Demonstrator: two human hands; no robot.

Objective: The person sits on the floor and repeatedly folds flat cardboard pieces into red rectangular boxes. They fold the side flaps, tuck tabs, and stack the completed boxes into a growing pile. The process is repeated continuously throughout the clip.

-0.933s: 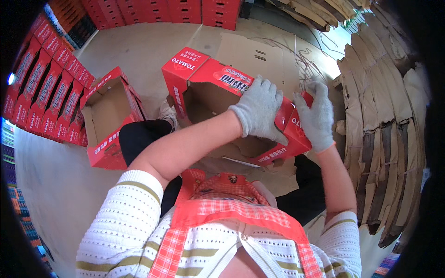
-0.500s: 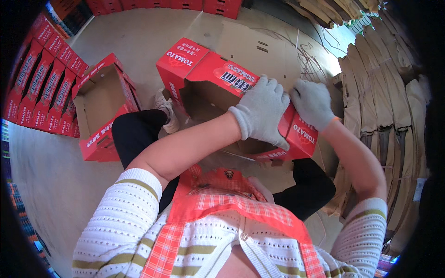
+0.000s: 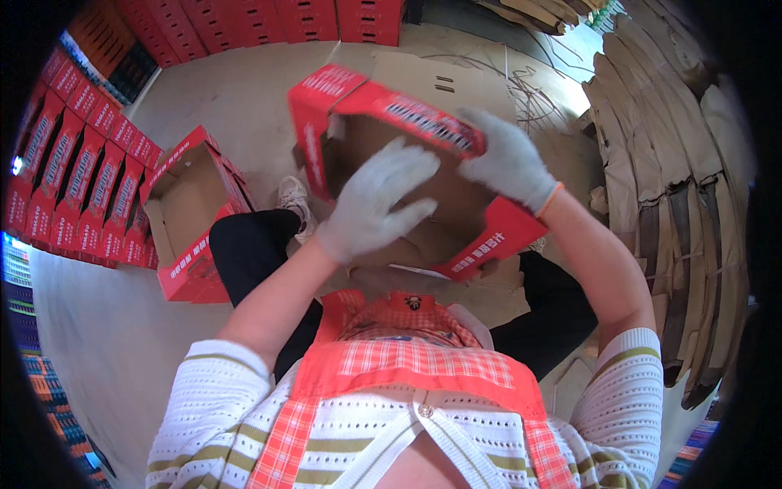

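A red cardboard box (image 3: 346, 99) with an open front and a bare brown inside is tilted before me, between my knees. My right hand (image 3: 509, 159), in a pale grey glove, grips its long upper side near the right end. In a matching glove, my left hand (image 3: 379, 202) is in front of the box's opening. Its fingers are stretched out and hold nothing. Part of the box's lower left is hidden behind that hand. Motion blurs the box's upper edge.
Another open red box (image 3: 191, 208) stands on the floor by my left leg. Beyond it are stacked red boxes (image 3: 90, 163). Flat brown cardboard bundles (image 3: 652, 163) line the right side. A cardboard sheet (image 3: 440, 69) lies behind the box, beside loose strapping (image 3: 533, 90).
My left hand has let go of the box's right end and moved left, opening out. My right hand has shifted left along the upper side, and the box has turned.
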